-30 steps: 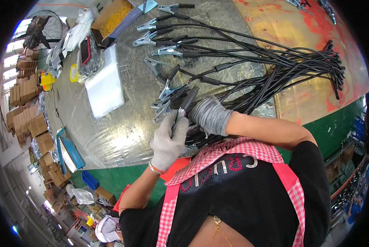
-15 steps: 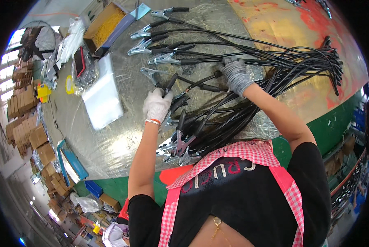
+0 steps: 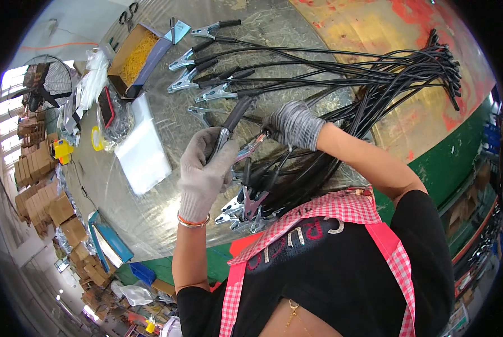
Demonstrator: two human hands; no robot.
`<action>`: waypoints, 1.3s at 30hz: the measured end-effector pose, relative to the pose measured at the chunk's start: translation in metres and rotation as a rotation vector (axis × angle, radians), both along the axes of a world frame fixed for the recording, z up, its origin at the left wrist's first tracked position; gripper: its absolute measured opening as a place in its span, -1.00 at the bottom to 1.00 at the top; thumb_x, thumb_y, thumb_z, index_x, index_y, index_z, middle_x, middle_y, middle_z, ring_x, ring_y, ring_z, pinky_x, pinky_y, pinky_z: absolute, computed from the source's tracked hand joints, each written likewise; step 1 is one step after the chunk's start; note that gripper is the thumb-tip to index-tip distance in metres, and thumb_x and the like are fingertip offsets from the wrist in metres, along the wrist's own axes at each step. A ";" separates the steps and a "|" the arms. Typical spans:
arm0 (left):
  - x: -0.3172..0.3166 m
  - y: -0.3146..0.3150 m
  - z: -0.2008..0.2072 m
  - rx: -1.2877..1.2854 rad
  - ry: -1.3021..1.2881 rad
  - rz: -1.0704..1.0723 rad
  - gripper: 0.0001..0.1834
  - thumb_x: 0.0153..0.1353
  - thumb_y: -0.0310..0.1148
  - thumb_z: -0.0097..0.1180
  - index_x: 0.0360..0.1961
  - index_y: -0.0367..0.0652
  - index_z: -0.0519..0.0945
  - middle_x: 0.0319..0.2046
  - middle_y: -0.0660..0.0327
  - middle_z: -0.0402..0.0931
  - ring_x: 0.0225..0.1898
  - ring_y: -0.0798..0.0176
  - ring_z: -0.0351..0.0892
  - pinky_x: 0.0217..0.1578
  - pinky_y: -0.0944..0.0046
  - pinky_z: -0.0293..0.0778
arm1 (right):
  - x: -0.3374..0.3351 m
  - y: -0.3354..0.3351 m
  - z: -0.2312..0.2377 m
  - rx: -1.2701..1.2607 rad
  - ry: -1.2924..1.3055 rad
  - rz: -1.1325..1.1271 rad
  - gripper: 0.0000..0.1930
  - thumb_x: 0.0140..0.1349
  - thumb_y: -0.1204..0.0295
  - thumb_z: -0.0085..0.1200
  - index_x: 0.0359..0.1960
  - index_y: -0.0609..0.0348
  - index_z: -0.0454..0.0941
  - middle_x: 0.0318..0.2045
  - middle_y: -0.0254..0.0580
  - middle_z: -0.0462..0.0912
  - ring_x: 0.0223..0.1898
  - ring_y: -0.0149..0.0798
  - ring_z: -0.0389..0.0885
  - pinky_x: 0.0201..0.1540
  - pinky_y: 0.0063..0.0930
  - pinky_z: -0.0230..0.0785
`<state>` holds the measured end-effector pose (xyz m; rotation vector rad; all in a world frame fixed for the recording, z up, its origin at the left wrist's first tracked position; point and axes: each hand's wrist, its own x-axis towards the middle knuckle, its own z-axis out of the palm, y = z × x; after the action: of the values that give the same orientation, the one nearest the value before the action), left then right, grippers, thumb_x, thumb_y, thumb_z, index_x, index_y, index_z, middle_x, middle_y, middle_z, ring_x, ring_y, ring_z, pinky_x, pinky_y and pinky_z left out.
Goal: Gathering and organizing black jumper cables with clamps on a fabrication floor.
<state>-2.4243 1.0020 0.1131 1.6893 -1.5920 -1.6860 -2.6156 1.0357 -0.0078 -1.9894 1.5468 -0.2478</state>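
Observation:
My left hand (image 3: 199,168), in a pale knitted glove, is closed round a metal spring clamp (image 3: 223,136) with a black handle sleeve (image 3: 240,114) pointing up and away. Just to its right, my right hand (image 3: 293,124), in a grey striped glove, pinches a black cable close to a shiny, reddish metal part (image 3: 254,146). The fingers partly hide where these join. Another clamp (image 3: 198,115) lies beyond my left hand. Several clamps (image 3: 182,84) on black cables (image 3: 319,77) lie in a row at the far side. More clamps (image 3: 251,203) cluster near my apron.
The cables' far ends bunch at the right (image 3: 445,62). At the left lie clear plastic bags (image 3: 143,149), yellow tape (image 3: 97,138), a red-edged phone-like object (image 3: 106,105) and a box of small yellow pieces (image 3: 136,56). A blue folder (image 3: 111,241) stands at the left table edge.
My left hand has lifted a clamp, turning its black handle upward. My right hand has moved left and nearer, close beside my left hand. The view has shifted slightly.

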 end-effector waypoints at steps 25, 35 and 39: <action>0.049 0.070 -0.069 0.183 -0.043 0.027 -0.54 0.21 -0.25 0.14 0.02 -0.36 0.46 -0.38 0.17 0.54 -0.60 0.45 0.50 -0.66 0.42 0.39 | -0.020 0.014 -0.064 0.248 0.231 -0.102 -0.58 0.09 0.02 0.11 -0.17 0.07 0.61 -0.30 0.02 0.65 -0.24 0.05 0.63 -0.15 -0.10 0.46; 0.072 0.079 -0.074 -0.108 -0.054 -0.005 -0.66 0.24 -0.26 0.11 -0.13 -0.35 0.54 -0.40 0.18 0.57 -0.44 0.38 0.54 -0.43 0.34 0.44 | 0.052 -0.036 -0.022 0.451 -0.827 -0.100 -0.49 0.13 0.03 0.18 -0.06 0.19 0.56 -0.30 -0.12 0.68 -0.29 -0.19 0.61 -0.17 -0.25 0.44; 0.090 0.068 -0.058 -0.314 0.061 0.184 -0.57 0.34 -0.09 -0.04 -0.25 -0.33 0.58 -0.42 0.05 0.60 -0.51 0.40 0.54 -0.53 0.40 0.41 | 0.054 -0.008 0.020 0.212 -0.687 0.088 -0.60 0.06 0.05 0.22 -0.32 0.17 0.63 -0.39 0.08 0.65 -0.34 -0.03 0.62 -0.26 -0.22 0.43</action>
<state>-2.3343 1.0699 0.0552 1.5565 -1.5270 -1.3084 -2.5617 1.0274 0.0117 -1.5654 0.9945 -0.6272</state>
